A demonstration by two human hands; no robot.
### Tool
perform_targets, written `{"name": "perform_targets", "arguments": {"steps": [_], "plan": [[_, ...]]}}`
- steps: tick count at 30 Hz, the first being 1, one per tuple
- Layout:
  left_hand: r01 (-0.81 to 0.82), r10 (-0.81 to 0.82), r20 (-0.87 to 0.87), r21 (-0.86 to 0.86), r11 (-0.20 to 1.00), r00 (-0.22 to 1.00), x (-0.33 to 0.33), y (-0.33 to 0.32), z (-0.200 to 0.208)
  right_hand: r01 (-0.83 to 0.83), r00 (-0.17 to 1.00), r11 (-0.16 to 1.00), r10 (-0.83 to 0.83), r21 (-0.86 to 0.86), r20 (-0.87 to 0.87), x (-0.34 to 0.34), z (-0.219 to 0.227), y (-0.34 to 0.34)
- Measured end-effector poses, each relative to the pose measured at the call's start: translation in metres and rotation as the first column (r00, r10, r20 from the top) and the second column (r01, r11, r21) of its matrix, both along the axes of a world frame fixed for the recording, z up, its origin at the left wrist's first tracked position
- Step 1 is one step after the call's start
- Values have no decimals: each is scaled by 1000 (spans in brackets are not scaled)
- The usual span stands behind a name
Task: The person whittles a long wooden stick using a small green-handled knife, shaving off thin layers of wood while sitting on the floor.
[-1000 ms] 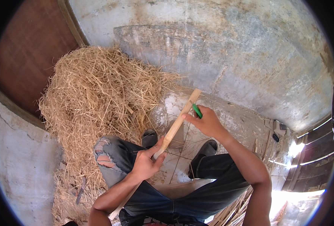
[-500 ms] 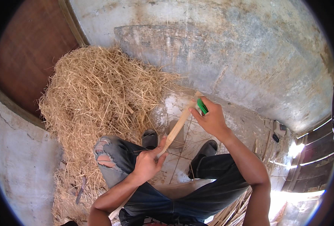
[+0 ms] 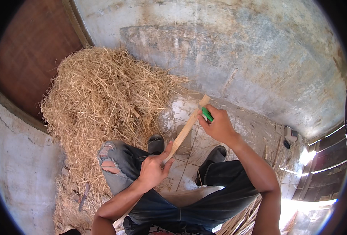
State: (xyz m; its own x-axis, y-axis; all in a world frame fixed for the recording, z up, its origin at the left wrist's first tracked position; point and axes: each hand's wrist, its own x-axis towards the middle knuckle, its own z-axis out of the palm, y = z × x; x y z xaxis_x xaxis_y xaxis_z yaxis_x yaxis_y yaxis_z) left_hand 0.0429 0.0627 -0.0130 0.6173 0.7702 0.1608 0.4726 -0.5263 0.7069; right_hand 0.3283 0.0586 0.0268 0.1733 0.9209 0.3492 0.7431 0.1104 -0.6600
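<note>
A long pale flat bamboo strip (image 3: pixel 187 127) slants up and away between my knees. Its near end is pinched between the thumb and fingers of my left hand (image 3: pixel 154 169). Near the far end, my right hand (image 3: pixel 219 124) grips what looks like a green utility knife (image 3: pixel 207 114) and holds it against the strip's edge. The fingers hide most of the tool, and its blade cannot be made out. The strip's tip sticks out past the right hand.
A big heap of dry straw-like shavings (image 3: pixel 103 94) lies to the left against the wall (image 3: pixel 236 47). A knife-like tool (image 3: pixel 84 196) rests on it. Thin strips (image 3: pixel 240 219) lie beside my right leg. A grey block-like object (image 3: pixel 290 135) sits at the far right.
My right hand and the green tool have shifted slightly down and to the left along the strip, showing more of its far end. My left hand stays put.
</note>
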Motion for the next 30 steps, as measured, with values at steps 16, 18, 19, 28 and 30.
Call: {"name": "perform_targets", "arguments": {"steps": [16,18,19,28,30], "plan": [[34,-30,-92,40,999,995,2,-4,-1,128,982,990,-134,55,133,11,-11,10],[40,-36,-106,35,999,994,2,-5,-1,178,979,974,-190,138,77,21,-7,14],[45,-41,-124,32,998,991,1,-5,-1,202,976,963,-214,178,49,26,-4,15],[51,-37,-122,118,992,992,2,-8,-1,36,995,980,-17,-197,96,37,22,7],[66,-50,-130,122,990,990,3,-8,-2,-37,998,990,44,-133,51,39,9,10]]}}
